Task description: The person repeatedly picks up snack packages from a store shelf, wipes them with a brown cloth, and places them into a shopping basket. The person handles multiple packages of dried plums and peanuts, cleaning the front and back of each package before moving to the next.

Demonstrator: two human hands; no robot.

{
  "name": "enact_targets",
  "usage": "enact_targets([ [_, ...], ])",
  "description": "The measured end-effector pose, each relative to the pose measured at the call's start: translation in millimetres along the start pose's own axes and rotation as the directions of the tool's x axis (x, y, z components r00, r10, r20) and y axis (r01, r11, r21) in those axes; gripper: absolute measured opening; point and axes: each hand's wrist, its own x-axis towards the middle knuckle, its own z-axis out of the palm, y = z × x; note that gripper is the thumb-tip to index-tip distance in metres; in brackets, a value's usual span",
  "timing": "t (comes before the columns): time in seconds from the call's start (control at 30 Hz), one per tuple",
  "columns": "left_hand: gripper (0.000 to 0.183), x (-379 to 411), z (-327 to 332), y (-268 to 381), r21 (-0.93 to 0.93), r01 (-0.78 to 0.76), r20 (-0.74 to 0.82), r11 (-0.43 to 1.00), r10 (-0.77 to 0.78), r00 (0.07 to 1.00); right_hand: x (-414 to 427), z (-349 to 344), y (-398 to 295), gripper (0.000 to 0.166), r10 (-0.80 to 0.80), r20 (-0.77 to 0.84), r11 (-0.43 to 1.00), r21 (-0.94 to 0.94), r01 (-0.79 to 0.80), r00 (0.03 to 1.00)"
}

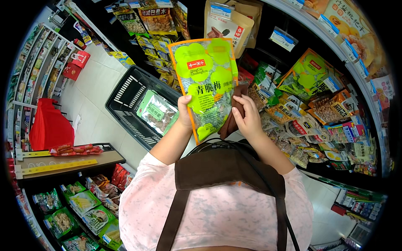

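Observation:
A green and orange plastic snack pouch (207, 91) is held upright before my chest, its printed face towards me. My left hand (185, 113) grips its left edge, thumb on the front. My right hand (248, 117) is at the lower right edge, with a dark brown cloth (230, 120) under its fingers. To the left, a black shopping basket (125, 106) holds another pouch (157, 111) with a clear window and green panels. A similar green and orange pouch (309, 75) lies among the shelf goods at the right.
Bagged nuts (329, 106) crowd the display on the right, below a price tag (283, 39). Beige pouches (227, 26) hang ahead. At lower left is a rack of green food packs (83, 202); a red cloth-covered object (50, 125) stands beyond it. Tiled floor (94, 94) shows left of the basket.

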Motion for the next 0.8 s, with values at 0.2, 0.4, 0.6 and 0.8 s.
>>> enact_targets([
  [0.2, 0.073, 5.7, -35.5, -7.8, 0.256, -0.043, -0.032, 0.966, 0.053, 0.998, 1.6, 2.5, 11.3, 0.026, 0.308, 0.474, 0.668, 0.509, -0.542, 0.825],
  [0.4, 0.09, 15.5, -24.9, -37.8, 0.878, -0.329, 0.228, 0.347, 0.3, 0.926, 3.8, 24.0, -2.9, 0.076, 0.145, 0.352, 0.874, 0.393, -0.286, 0.925],
  [0.6, 0.09, 14.5, -28.4, -30.8, 0.863, -0.266, 0.186, 0.43, 0.22, 0.958, 9.7, 19.3, -25.5, 0.079, 0.157, 0.292, 0.979, 0.079, -0.187, 0.943],
  [0.8, 0.074, 0.0, -36.2, -26.4, 0.778, -0.156, 0.081, 0.608, 0.15, 0.985, 12.4, 19.3, -13.6, 0.048, 0.039, 0.283, 0.973, 0.208, -0.101, 0.958],
])
